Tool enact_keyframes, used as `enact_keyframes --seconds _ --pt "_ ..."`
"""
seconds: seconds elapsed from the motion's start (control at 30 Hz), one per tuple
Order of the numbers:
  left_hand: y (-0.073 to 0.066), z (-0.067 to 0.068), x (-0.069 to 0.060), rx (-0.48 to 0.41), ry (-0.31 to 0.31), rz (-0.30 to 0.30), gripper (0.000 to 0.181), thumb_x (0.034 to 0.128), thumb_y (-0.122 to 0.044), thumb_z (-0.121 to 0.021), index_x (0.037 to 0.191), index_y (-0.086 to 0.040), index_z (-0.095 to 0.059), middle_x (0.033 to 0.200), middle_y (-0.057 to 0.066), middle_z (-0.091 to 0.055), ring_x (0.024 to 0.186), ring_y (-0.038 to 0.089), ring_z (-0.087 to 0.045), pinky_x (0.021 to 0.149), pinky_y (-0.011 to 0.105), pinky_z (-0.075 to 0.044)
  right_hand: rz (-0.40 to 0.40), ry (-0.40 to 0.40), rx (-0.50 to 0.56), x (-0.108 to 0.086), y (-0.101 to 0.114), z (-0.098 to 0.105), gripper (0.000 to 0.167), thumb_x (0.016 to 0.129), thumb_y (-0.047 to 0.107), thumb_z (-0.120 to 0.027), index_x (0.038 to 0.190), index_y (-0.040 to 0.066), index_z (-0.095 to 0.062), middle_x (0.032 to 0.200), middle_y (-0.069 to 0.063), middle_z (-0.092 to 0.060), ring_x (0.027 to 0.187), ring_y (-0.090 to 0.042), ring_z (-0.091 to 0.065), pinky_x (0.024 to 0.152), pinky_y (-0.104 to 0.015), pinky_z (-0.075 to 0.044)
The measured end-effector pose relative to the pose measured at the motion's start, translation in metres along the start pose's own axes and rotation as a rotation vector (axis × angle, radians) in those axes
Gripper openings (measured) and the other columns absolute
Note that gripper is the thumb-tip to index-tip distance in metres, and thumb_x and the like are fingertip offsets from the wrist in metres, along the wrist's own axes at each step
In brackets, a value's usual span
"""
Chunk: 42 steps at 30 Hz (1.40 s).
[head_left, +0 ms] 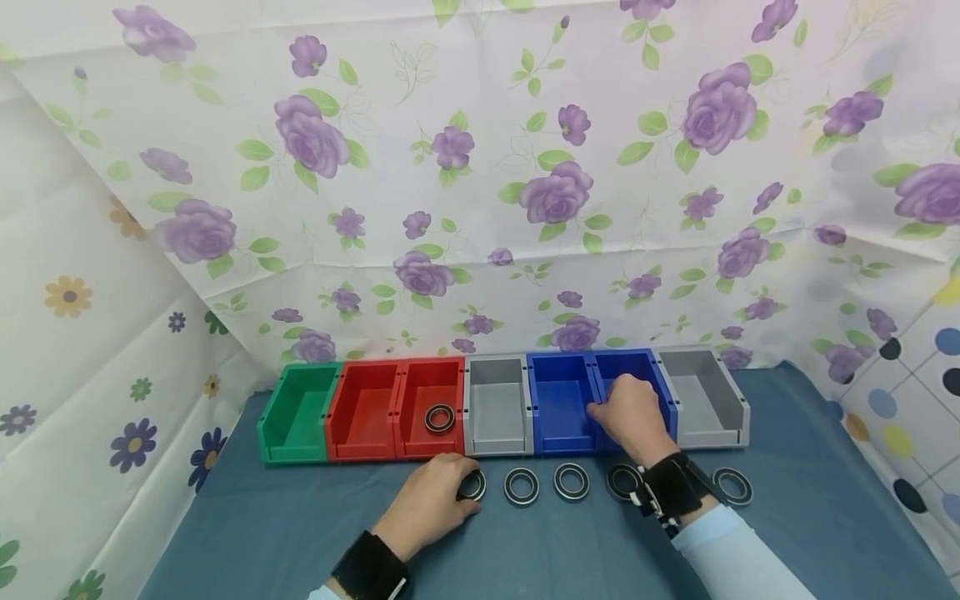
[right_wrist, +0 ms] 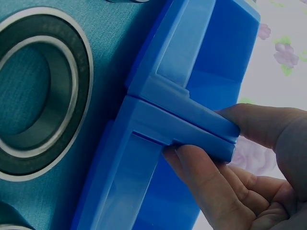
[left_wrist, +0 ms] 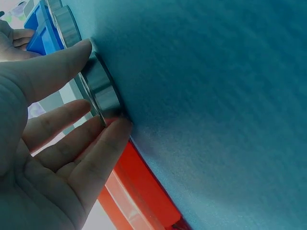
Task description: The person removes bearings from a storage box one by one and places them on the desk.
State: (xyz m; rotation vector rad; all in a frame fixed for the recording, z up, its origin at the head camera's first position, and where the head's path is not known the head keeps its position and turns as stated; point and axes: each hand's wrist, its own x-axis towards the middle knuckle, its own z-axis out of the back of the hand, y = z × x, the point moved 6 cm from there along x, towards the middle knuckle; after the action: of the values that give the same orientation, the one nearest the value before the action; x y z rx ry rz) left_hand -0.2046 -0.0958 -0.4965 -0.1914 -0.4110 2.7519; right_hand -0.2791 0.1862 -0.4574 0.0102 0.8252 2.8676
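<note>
My left hand [head_left: 431,506] holds a ball bearing [left_wrist: 103,86] on the blue cloth, in front of the red bins. In the left wrist view its thumb is at one side of the bearing's rim and its fingers at the other. My right hand [head_left: 633,421] pinches the adjoining side walls of two blue bins [right_wrist: 180,120]. The right wrist view has its thumb over one bin's wall and a finger inside the other bin. Beside that hand lies another bearing [right_wrist: 81,81] on the cloth, partly covered by the wrist in the head view.
Further bearings [head_left: 521,486] lie in a row along the cloth [head_left: 525,554]. A green bin [head_left: 292,454], red bins [head_left: 360,450], one holding a bearing [head_left: 439,418], and grey bins [head_left: 498,446] stand with the blue ones against a flowered sheet [head_left: 480,208].
</note>
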Motion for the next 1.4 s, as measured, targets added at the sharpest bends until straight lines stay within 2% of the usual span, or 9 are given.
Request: enact_keyframes --seconds 0.2,0.37,0.53,0.67,0.77,0.87,1.0,1.13,1.4 --pt "-0.001 0.008 -0.003 -0.029 -0.010 0.001 0.049 0.0729 -0.035 -0.079 0.117 -0.019 -0.064 0.113 0.000 -0.064 0.101 0.016 -0.058 0.090 0.042 -0.051 -0.001 0.003 0.001 0.000 0.000 0.000 0.050 0.079 0.028 -0.071 0.047 0.014 -0.037 0.045 0.006 -0.026 0.036 -0.012 -0.040 0.035 -0.022 -0.031" --pt "0.002 0.022 -0.004 -0.068 -0.074 -0.022 0.049 0.0754 -0.036 -0.076 0.120 -0.019 -0.063 0.114 -0.001 -0.064 0.103 0.016 -0.060 0.089 0.042 -0.051 0.002 0.000 0.002 0.000 0.001 0.001 0.049 0.079 0.028 -0.071 0.047 0.014 -0.038 0.045 0.006 -0.027 0.036 -0.013 -0.041 0.035 -0.023 -0.031" --pt "0.008 0.042 -0.003 -0.082 -0.193 -0.049 0.047 0.0772 -0.035 -0.075 0.120 -0.019 -0.063 0.114 -0.001 -0.065 0.105 0.016 -0.061 0.088 0.041 -0.052 0.007 -0.003 -0.003 -0.001 0.001 0.001 0.050 0.079 0.029 -0.072 0.047 0.014 -0.037 0.046 0.007 -0.026 0.036 -0.012 -0.039 0.034 -0.022 -0.030" --pt "0.013 0.060 -0.004 -0.097 -0.327 -0.031 0.048 0.0755 -0.032 -0.077 0.120 -0.021 -0.063 0.116 -0.001 -0.063 0.106 0.016 -0.060 0.086 0.039 -0.053 0.010 -0.004 -0.001 -0.001 0.000 0.000 0.050 0.079 0.029 -0.072 0.047 0.014 -0.036 0.046 0.007 -0.025 0.036 -0.011 -0.037 0.034 -0.022 -0.029" --pt "0.016 0.068 -0.004 -0.114 -0.416 -0.028 0.059 0.0743 -0.029 -0.079 0.128 -0.021 -0.057 0.128 0.001 -0.056 0.116 0.018 -0.054 0.089 0.040 -0.052 0.008 -0.001 0.002 -0.001 0.000 0.000 0.050 0.079 0.029 -0.072 0.047 0.014 -0.036 0.046 0.007 -0.026 0.036 -0.012 -0.038 0.034 -0.022 -0.029" --pt "0.018 0.072 -0.002 -0.117 -0.467 -0.058 0.071 0.0757 -0.026 -0.077 0.138 -0.020 -0.046 0.143 0.004 -0.044 0.131 0.022 -0.041 0.094 0.043 -0.048 0.005 0.001 0.002 -0.001 -0.001 0.000 0.050 0.079 0.028 -0.072 0.047 0.014 -0.036 0.046 0.007 -0.026 0.036 -0.012 -0.038 0.034 -0.022 -0.029" --pt "0.021 0.072 0.004 -0.124 -0.479 -0.070 0.086 0.0771 -0.025 -0.076 0.148 -0.024 -0.027 0.153 0.007 -0.027 0.141 0.026 -0.025 0.098 0.048 -0.043 0.000 -0.001 0.000 -0.001 -0.002 -0.001 0.051 0.079 0.028 -0.072 0.048 0.014 -0.035 0.046 0.007 -0.025 0.036 -0.012 -0.038 0.034 -0.022 -0.029" --pt "0.026 0.071 0.010 -0.116 -0.483 -0.041 0.098 0.0761 -0.024 -0.077 0.151 -0.029 -0.013 0.157 0.005 -0.015 0.144 0.028 -0.016 0.102 0.053 -0.037 -0.015 0.005 0.000 -0.001 -0.001 -0.002 0.050 0.079 0.029 -0.072 0.047 0.014 -0.035 0.046 0.006 -0.025 0.036 -0.012 -0.039 0.034 -0.023 -0.031" --pt "0.033 0.067 0.022 -0.070 -0.462 -0.027 0.097 0.0767 -0.020 -0.076 0.151 -0.020 -0.015 0.156 0.010 -0.017 0.144 0.032 -0.017 0.101 0.051 -0.038 -0.026 0.016 -0.008 0.000 0.001 -0.001 0.050 0.079 0.029 -0.072 0.047 0.014 -0.037 0.045 0.006 -0.027 0.036 -0.013 -0.043 0.035 -0.022 -0.032"
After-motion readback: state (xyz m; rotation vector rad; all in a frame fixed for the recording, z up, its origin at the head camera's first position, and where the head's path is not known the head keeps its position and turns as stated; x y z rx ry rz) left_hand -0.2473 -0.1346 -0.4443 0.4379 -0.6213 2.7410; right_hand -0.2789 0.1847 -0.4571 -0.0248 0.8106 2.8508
